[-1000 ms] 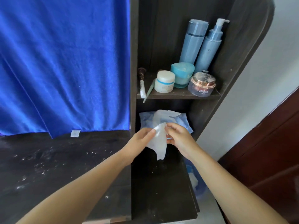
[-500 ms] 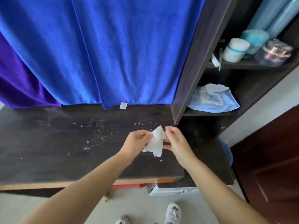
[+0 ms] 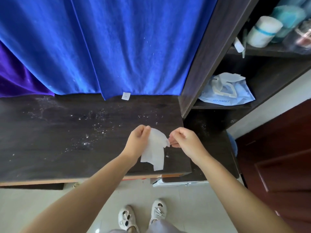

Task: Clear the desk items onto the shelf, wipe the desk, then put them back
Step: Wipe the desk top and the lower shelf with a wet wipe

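A white wet wipe [image 3: 155,148] hangs over the right part of the dark desk [image 3: 67,140]. My left hand [image 3: 138,142] pinches its upper left corner and my right hand [image 3: 183,140] pinches its right edge, stretching it between them. The desk top is speckled with white dust and crumbs. On the dark shelf unit [image 3: 202,64] to the right, a white jar [image 3: 262,31], a teal jar [image 3: 287,15] and other cosmetics stand on the upper shelf. A blue wipes pack [image 3: 227,93] with its flap open lies on the lower shelf.
Blue cloth [image 3: 109,44] hangs behind the desk, with purple cloth [image 3: 15,76] at the left. A lower dark surface [image 3: 212,148] sits under the shelf unit. A red-brown door [image 3: 277,157] stands to the right. My shoes [image 3: 143,216] are on the tiled floor.
The view swung from the shelf down to the desk. Both hands carried the wipe from the pack to above the desk and pulled it wider apart.
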